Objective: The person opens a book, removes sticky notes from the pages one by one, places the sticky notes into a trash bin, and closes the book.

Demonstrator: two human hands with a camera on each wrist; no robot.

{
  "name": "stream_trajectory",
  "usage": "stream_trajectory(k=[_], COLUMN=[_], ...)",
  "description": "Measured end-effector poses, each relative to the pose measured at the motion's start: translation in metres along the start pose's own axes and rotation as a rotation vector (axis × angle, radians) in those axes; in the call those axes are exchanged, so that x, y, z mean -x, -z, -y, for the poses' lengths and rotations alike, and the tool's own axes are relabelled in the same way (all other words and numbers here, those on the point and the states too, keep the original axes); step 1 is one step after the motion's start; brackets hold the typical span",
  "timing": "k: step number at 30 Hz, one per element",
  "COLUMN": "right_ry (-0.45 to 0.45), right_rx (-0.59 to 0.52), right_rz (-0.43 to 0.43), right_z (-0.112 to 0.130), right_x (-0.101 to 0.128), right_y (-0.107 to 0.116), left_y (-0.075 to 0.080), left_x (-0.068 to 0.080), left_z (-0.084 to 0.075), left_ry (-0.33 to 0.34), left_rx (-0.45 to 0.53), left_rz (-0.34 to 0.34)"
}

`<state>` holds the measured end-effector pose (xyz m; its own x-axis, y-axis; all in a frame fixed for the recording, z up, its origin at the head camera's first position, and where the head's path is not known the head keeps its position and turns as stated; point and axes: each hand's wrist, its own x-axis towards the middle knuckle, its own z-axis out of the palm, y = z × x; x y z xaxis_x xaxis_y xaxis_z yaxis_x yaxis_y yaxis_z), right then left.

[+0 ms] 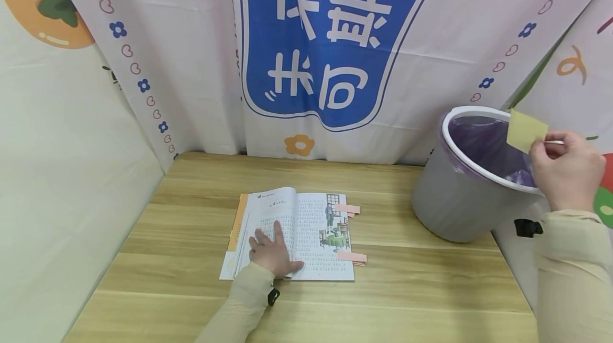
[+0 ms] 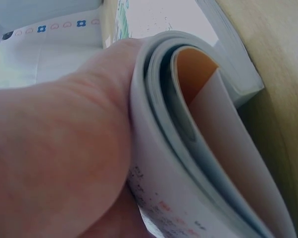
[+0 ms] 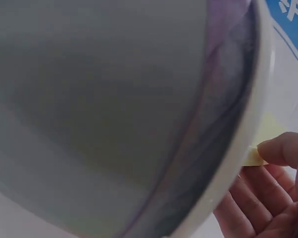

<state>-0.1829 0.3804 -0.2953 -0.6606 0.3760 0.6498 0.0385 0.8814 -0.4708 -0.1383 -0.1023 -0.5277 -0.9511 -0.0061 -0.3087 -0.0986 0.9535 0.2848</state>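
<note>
Yellow sticky note (image 1: 525,130) is hanging over the bin (image 1: 471,183), pinched by the right hand (image 1: 567,173); letting go squarely above the liner seems best. Left hand (image 1: 273,252), fingers spread, is pressing the book (image 1: 306,226) flat on the counter (image 1: 191,279).

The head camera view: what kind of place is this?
Probably a makeshift recording booth, not a home: printed cloth backdrops curtain off a wooden table holding an open book, with a gray wastebasket beside it.

head view high, facing down; wrist views very near book (image 2: 198,148), bin (image 3: 114,99).
</note>
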Motion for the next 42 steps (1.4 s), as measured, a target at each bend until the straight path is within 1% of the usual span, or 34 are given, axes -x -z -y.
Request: stream_trajectory(k=[3, 6, 9, 13, 15, 18, 20, 22, 23, 25, 27, 33, 38, 42], right_ry=[-0.021, -0.025, 0.003, 0.058, 0.069, 0.065, 0.062, 0.072, 0.081, 0.1, 0.107, 0.095, 0.168, 0.272], right_rx=[0.023, 0.052, 0.077, 0.146, 0.172, 0.198, 0.195, 0.18, 0.171, 0.147, 0.145, 0.153, 0.099, -0.003], right_rz=[0.055, 0.122, 0.175, 0.234, 0.279, 0.384, 0.448, 0.487, 0.491, 0.484, 0.459, 0.369, 0.209, 0.088], right_z=[-0.005, -0.009, -0.013, -0.02, -0.022, -0.025, -0.027, -0.03, -0.031, -0.032, -0.03, -0.01, 0.012, 0.031], right_x=[-0.004, -0.01, -0.014, -0.018, -0.019, -0.02, -0.021, -0.021, -0.02, -0.02, -0.019, -0.014, -0.006, 0.007], right_y=[-0.002, -0.003, -0.005, -0.011, -0.014, -0.017, -0.019, -0.02, -0.021, -0.021, -0.021, -0.013, -0.007, -0.006], left_y=[0.0, 0.001, 0.001, 0.001, 0.001, 0.002, 0.002, 0.002, 0.002, 0.002, 0.002, 0.0, 0.0, 0.0], left_x=[0.0, 0.0, 0.0, 0.001, 0.001, 0.002, 0.002, 0.002, 0.003, 0.003, 0.002, 0.001, 0.0, 0.0], left_z=[0.0, 0.0, 0.001, 0.001, 0.0, 0.001, 0.001, 0.001, 0.001, 0.001, 0.0, 0.0, 0.0, 0.0], left_ry=[0.001, 0.004, 0.004, 0.004, 0.004, 0.002, -0.001, -0.002, -0.002, -0.003, -0.003, -0.003, -0.003, -0.003], left_rx=[0.001, -0.001, 0.003, 0.005, 0.0, -0.007, -0.009, -0.008, -0.006, -0.003, 0.001, 0.0, -0.007, -0.01], left_rz=[-0.003, 0.0, 0.0, 0.002, 0.002, -0.002, -0.006, -0.009, -0.01, -0.01, -0.009, -0.002, -0.005, -0.003])
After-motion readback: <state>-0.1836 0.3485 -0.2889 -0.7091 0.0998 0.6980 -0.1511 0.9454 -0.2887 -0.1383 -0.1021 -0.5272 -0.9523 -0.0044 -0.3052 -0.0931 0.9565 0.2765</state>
